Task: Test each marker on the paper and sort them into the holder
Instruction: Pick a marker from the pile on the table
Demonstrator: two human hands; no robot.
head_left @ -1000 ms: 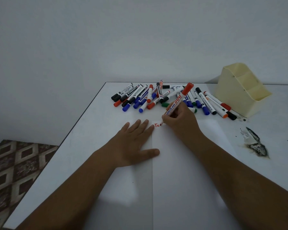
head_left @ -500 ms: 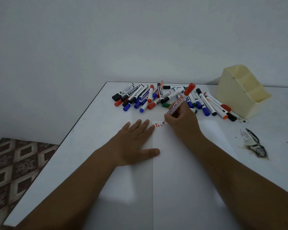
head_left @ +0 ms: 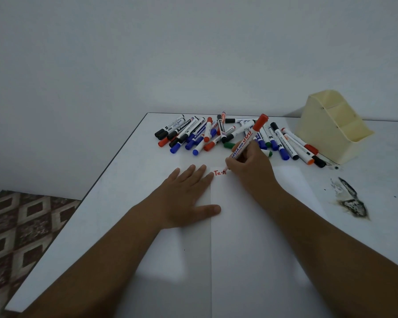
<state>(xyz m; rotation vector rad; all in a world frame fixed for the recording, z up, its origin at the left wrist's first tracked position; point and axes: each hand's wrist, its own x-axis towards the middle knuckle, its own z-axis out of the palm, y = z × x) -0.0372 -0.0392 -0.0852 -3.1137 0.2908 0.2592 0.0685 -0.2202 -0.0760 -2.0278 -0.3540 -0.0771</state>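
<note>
I had the right hand curled round a red marker, pinching its barrel low down, the red cap end tilted up and away to the far right while the tip touched the paper at the end of red lettering that read roughly "Test". The left hand lay flat on that sheet just left of the writing, fingers straight and pointing far, thumb spread out to the right along the fold line, pressing the paper against the white counter. The two hands sat close together but apart, the left fingertips just beside the first red letter. Beyond them, toward the far edge, I saw the heap of markers lying in a loose row, black, blue, red and green caps mixed, some stacked over others; a few more lay further right, near the foot of the holder. That cream holder stood at the far right of the counter, its stepped compartments open toward the right, and I could see no marker inside from here. A dark smudge marked the counter to the right of the paper, nearer than the holder. Off the left edge, a patterned floor showed below.
</note>
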